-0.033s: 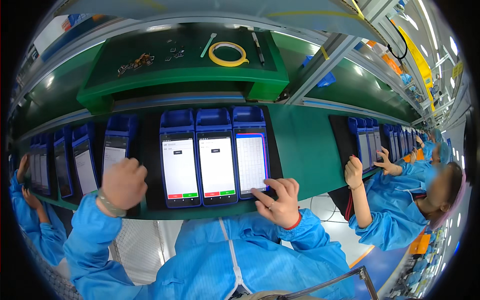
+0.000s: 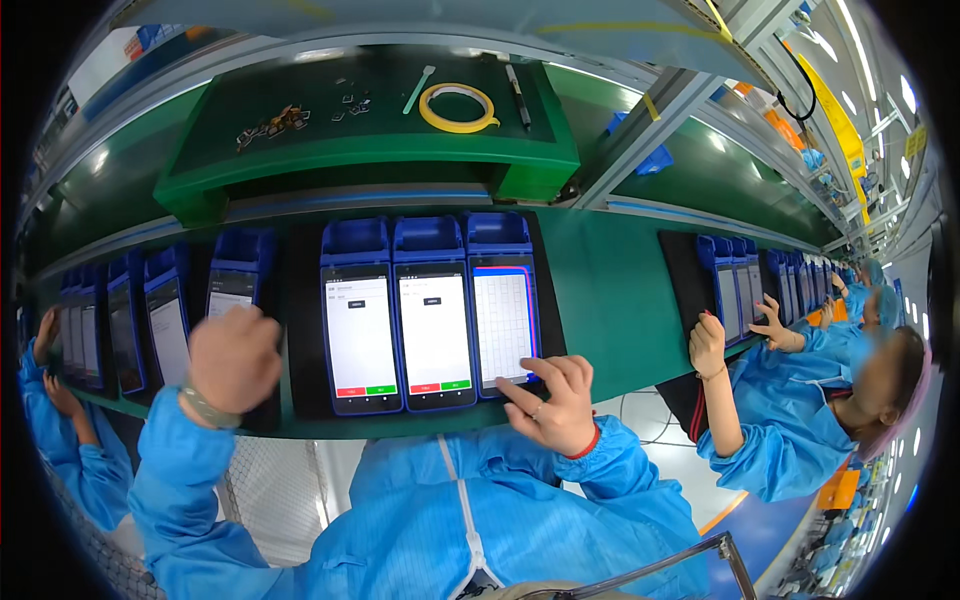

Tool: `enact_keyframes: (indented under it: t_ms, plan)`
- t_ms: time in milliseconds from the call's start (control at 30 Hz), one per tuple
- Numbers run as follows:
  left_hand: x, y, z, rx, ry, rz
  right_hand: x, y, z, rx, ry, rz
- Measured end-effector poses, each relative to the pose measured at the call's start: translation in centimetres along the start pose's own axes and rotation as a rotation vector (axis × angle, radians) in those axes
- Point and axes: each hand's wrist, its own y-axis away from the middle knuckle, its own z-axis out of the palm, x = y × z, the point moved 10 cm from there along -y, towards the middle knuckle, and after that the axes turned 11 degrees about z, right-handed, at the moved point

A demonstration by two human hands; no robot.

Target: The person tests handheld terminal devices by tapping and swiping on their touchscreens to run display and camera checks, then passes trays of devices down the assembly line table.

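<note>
Three blue payment terminals with lit touchscreens lie side by side before me. The left terminal (image 2: 361, 330) and middle terminal (image 2: 433, 330) show white pages with red and green buttons at the bottom. On the right terminal (image 2: 502, 320) is a grid, blue along its top and right side. My right hand (image 2: 553, 405) has its fingers spread, index fingertip at the lower edge of that screen. My left hand (image 2: 236, 362) is curled into a fist over another terminal (image 2: 233, 285) to the left, covering its lower part; nothing shows in the fist.
A green raised shelf (image 2: 370, 165) holds yellow tape (image 2: 456, 107), a pen (image 2: 518, 97), a pale green stick (image 2: 419, 90) and small loose parts (image 2: 272, 125). More terminals (image 2: 168, 310) stand at left. A co-worker (image 2: 800, 400) handles terminals (image 2: 735, 285) at right; another person's hands (image 2: 62, 397) are far left.
My left hand has shifted slightly left and down. My right index fingertip has slid a little left along the lower screen edge, and more blue shows at the grid's lower right corner.
</note>
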Motion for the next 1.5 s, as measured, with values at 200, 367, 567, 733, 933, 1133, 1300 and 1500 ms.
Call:
enact_keyframes:
  t_ms: [200,367,567,733,933,1133,1300,1500]
  plan:
    - [-18.7,13.9,-4.8,0.487,-0.078,-0.442,-1.1,-2.3,0.6,-0.050,-0.021,-0.101]
    - [-38.9,39.5,2.3,0.507,-0.072,-0.946,0.5,-7.1,1.4,-0.028,-0.021,-0.151]
    - [-42.3,43.8,8.5,0.402,0.146,-1.204,2.7,-10.7,1.8,0.054,0.033,-0.079]
    - [-42.8,42.7,10.1,0.339,0.179,-1.223,2.5,-9.3,1.7,0.004,0.027,-0.052]
    - [-45.8,45.2,12.0,0.310,0.187,-1.221,0.2,-3.9,1.2,-0.101,-0.017,-0.115]
    - [-49.9,48.2,12.7,0.378,0.383,-1.250,0.7,-1.2,-0.3,-0.090,-0.086,-0.159]
    - [-51.1,45.4,13.8,0.443,0.522,-1.260,2.5,-4.5,0.4,-0.026,-0.062,-0.113]
    - [-50.9,45.4,13.4,0.539,0.668,-1.301,4.7,-9.7,1.2,0.026,-0.071,-0.022]
